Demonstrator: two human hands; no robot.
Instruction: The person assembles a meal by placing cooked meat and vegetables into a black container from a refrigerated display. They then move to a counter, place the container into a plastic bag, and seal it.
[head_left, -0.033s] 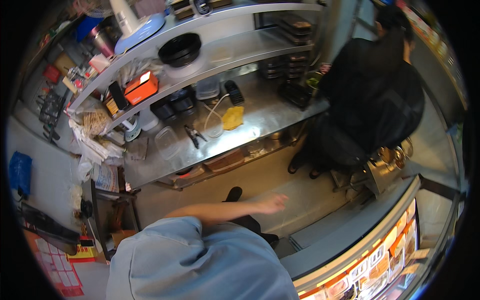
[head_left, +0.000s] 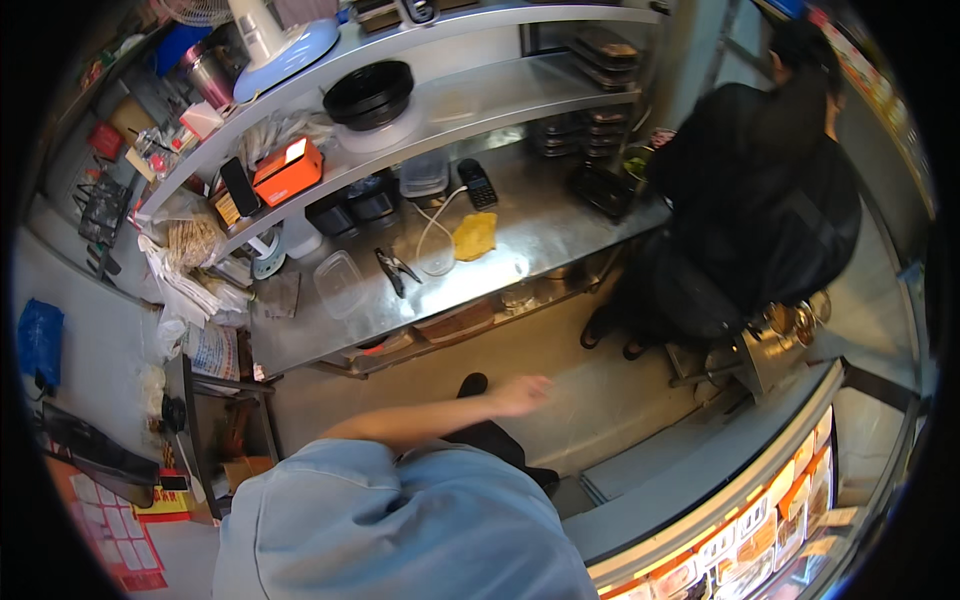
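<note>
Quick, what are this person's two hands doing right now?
Left hand: not in view.
Right hand: blurred, holds nothing visible; open or closed cannot be told.

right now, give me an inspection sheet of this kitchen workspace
surface: steel counter, mostly bare in the middle, shiny.
job's things: nothing held; black tongs, a clear lidded tub and a yellow cloth lie on the counter.
clutter: orange box and stacked black bowls on the shelves; papers piled at the counter's left end.
hands: one hand out over the floor, blurred, holding nothing visible; cannot tell which hand; the other not in view.
cables: white cord looped on the counter.
surroundings: a person in black at the counter's right end; lit display case lower right.
</note>
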